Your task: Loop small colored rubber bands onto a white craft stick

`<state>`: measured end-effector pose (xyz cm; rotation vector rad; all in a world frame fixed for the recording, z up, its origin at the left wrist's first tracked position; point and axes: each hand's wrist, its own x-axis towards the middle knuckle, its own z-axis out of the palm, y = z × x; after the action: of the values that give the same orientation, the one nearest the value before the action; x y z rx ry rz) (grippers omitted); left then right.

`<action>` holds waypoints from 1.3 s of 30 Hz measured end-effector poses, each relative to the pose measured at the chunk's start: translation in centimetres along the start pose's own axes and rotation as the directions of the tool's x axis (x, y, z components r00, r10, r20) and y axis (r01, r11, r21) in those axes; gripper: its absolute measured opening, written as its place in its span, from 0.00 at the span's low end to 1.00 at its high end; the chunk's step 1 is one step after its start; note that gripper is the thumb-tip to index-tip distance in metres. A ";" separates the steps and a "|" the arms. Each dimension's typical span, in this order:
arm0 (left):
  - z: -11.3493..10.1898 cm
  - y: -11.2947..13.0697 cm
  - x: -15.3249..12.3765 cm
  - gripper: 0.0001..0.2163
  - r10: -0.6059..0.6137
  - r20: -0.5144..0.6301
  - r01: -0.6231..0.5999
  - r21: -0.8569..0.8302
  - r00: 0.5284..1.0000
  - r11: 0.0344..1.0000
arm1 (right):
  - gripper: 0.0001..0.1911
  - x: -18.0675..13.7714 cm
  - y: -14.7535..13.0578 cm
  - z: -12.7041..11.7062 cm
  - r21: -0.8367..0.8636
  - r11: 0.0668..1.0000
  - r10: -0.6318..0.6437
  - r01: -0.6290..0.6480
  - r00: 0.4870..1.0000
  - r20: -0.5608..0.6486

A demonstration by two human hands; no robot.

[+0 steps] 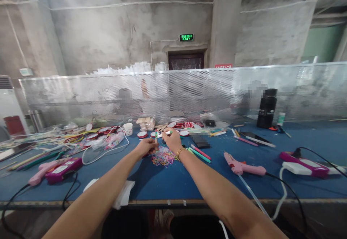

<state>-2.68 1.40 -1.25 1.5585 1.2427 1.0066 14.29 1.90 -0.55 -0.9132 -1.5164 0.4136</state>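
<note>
My left hand (147,147) is closed on a thin upright stick (156,136) with green on its upper part. In my right hand (172,140) is a white marker pen (165,134) with green at its end, held like a writing tool. The pen's front end points left and meets or nearly meets the stick; contact is too small to tell. Just below both hands lies a loose pile of small colourful rubber bands (163,157). Pink and green marker pens (201,153) rest right of my right wrist.
Pink glue guns (241,166) with cords lie at right and left, near purple power strips (63,169). Red-rimmed round pieces (142,134), a paper cup (128,129) and wooden pieces (146,124) stand behind. A black bottle (267,109) is by the perforated metal screen (189,90).
</note>
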 end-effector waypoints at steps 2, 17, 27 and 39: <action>0.0 0.0 0.0 0.11 0.004 -0.002 -0.004 -0.008 1.000 1.000 | 0.09 0.0 -0.1 -0.1 -0.002 1.000 0.013 -0.013 1.000 -0.009; 0.0 -0.3 0.2 0.14 0.023 0.026 -0.023 -0.016 0.999 1.000 | 0.09 0.1 0.4 0.1 -0.002 1.000 0.019 -0.019 1.000 -0.015; 0.1 -0.1 0.1 0.14 0.005 0.022 -0.005 -0.013 1.000 1.000 | 0.10 0.2 0.8 0.3 0.017 1.000 0.014 -0.014 1.000 -0.012; 0.1 -0.3 0.2 0.14 -0.005 0.031 0.005 -0.008 1.000 1.000 | 0.09 0.0 0.2 0.0 0.014 1.000 0.009 -0.009 1.000 -0.011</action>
<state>-2.66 1.59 -1.50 1.5579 1.2193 0.9801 14.31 2.06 -0.68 -0.9102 -1.4979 0.4242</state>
